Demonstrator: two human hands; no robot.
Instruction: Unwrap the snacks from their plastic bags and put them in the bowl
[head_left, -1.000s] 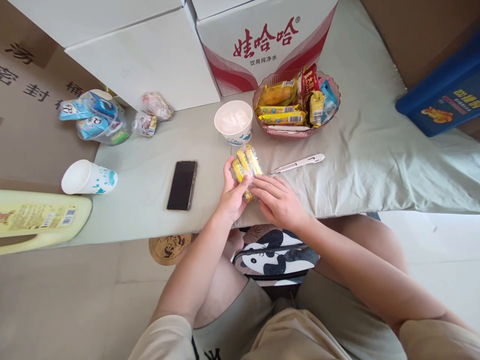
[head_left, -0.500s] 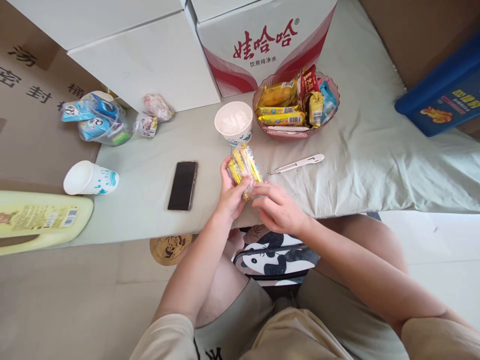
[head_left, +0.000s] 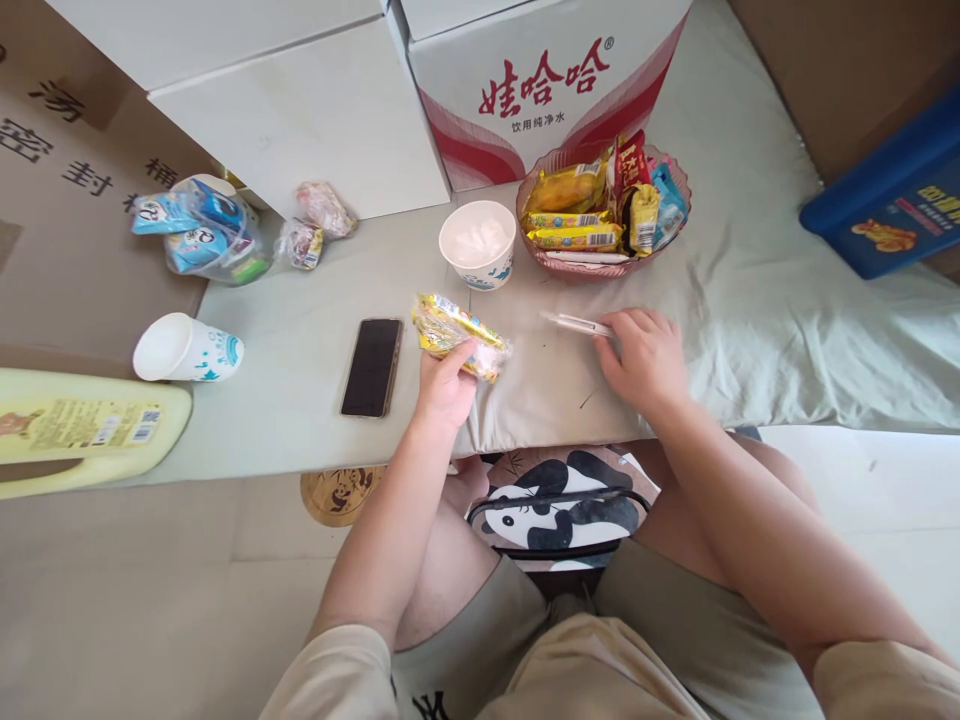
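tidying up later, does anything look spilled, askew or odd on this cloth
A thin dark mark shows on the cloth near its front edge, left of the right hand: odd against the pale colour, though too small to identify. The cloth is also rumpled toward the right. I see no spill.

The slim white utility knife [head_left: 581,324] has its rear end concealed by the right hand [head_left: 643,362]; its tip is blurred. Most left hand [head_left: 448,388] fingers are hidden behind clear-wrapped yellow packets [head_left: 454,326]. The left edge crops a pale yellow plastic jug [head_left: 154,432].
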